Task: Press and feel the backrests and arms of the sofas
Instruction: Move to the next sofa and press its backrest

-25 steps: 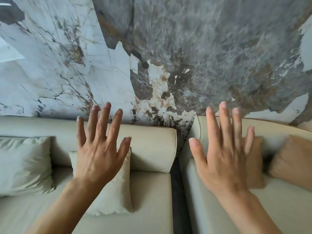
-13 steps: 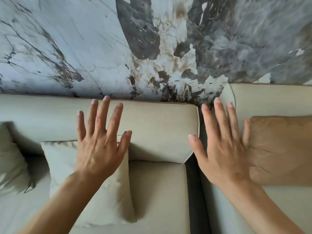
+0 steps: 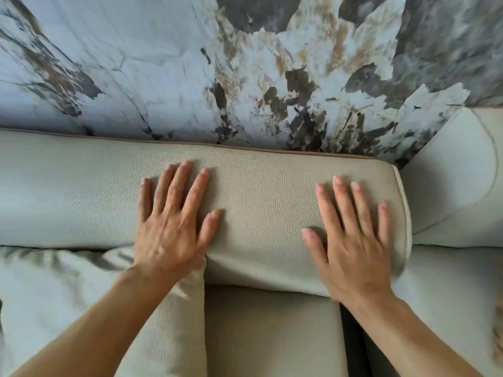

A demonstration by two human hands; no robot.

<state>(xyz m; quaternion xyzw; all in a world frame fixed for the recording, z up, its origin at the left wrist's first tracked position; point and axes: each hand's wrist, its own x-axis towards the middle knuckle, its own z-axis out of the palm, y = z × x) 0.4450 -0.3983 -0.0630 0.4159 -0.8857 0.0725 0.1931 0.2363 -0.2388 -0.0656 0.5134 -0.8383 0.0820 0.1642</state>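
Note:
A cream leather sofa fills the lower half of the view, and its padded backrest (image 3: 261, 197) runs along the wall. My left hand (image 3: 174, 221) lies flat on the backrest near its middle, fingers spread, palm down. My right hand (image 3: 351, 235) lies flat on the same backrest close to its right end, fingers apart. Neither hand holds anything. A second cream sofa (image 3: 457, 186) stands at the right, with its backrest end beside the first one.
A cream cushion (image 3: 68, 289) leans on the seat under my left forearm. The seat pad (image 3: 272, 333) lies below the backrest. A dark gap (image 3: 353, 344) separates the two sofas. A marble-patterned wall (image 3: 245, 63) rises directly behind them.
Both hands moved forward from the air and now rest flat on the left sofa's backrest. The view has come closer and shifted left, so the brown cushions at the right left the frame.

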